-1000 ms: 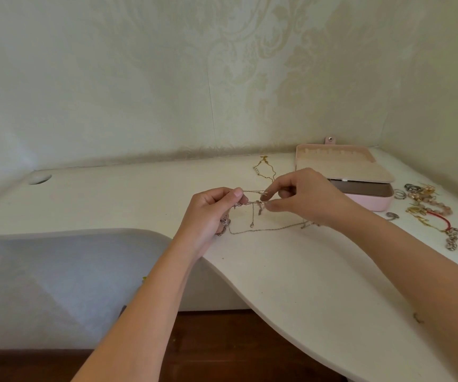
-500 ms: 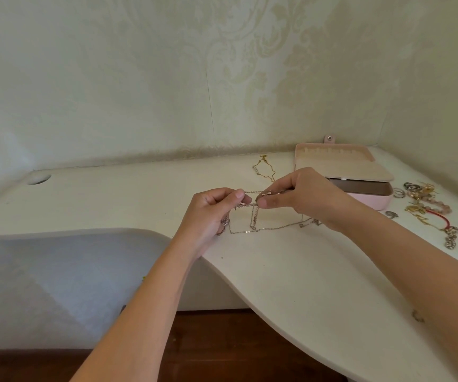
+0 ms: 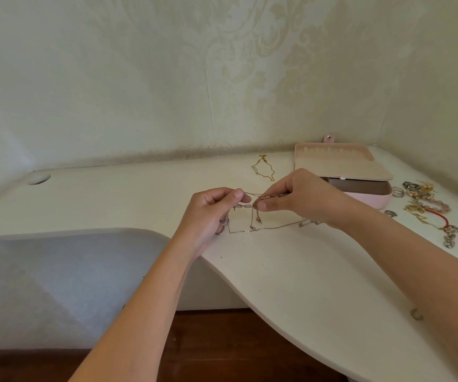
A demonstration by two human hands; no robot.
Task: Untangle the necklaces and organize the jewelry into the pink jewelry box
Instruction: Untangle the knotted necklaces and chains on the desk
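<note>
Both pinching! The left hand [image 3: 211, 213] nips the chains [image 3: 252, 213] between thumb and fingertips. The right hand [image 3: 302, 199] pinches just beside it, pulling the strands taut, I'd say to tease them apart. Loops dangle over the desk [image 3: 277, 271]. Behind, the box [image 3: 368, 201] lies open, ready. A gold necklace [image 3: 262, 169] waits nearby.

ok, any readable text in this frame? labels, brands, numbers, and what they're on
None readable.
The pink jewelry box shows no logo or label.
The wallpaper has only an ornamental pattern.
The tangled necklaces, pinched by the left hand and right hand, and the loose jewelry pile are too small to show any engraving.
</note>
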